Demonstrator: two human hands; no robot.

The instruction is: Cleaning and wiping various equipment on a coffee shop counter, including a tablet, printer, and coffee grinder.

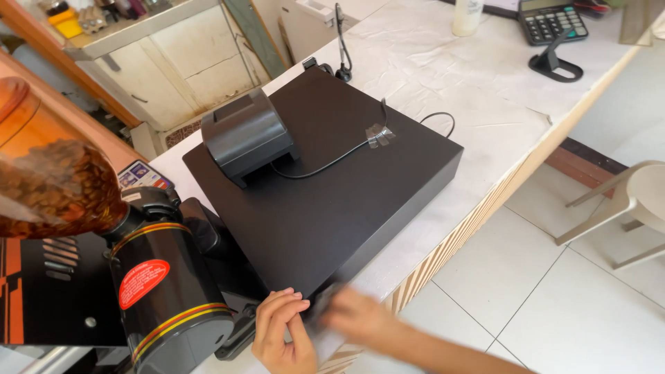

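Cash drawer (332, 187), black and flat, lies on the white counter (485, 131) with a small printer (246, 135) on its top. Left hand (280, 336), fingers curled, touches the drawer's near corner. Right hand (357, 315) is blurred beside it; its grip cannot be told, perhaps on a cloth. Coffee grinder (166, 291) stands just left.

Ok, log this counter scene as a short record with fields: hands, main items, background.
left hand: fingers bent at the near corner of the black cash drawer
right hand: blurred, at the same corner
on drawer: dark receipt printer, its cable taped down
left of drawer: black coffee grinder with beans in its hopper
far counter: calculator
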